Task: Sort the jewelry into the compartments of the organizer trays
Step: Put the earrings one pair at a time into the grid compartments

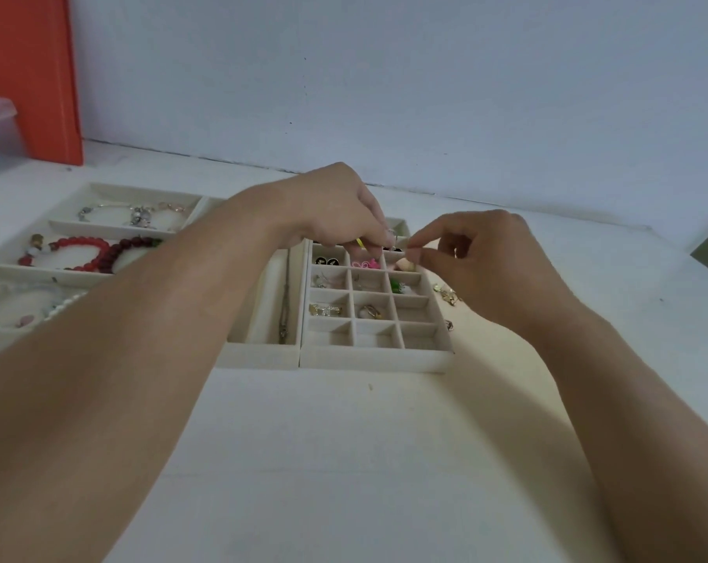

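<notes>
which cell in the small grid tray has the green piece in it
The right-column cell of the grid tray, in the third row up from the near edge. Its green piece is the only green one; the cell left of it holds pale items.

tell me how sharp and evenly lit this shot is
Head view: soft, dim bluish light; the wide lens bends the table edge; the left hand and right hand are slightly blurred, and the small piece they pinch over the grid tray is unresolvable.
</notes>
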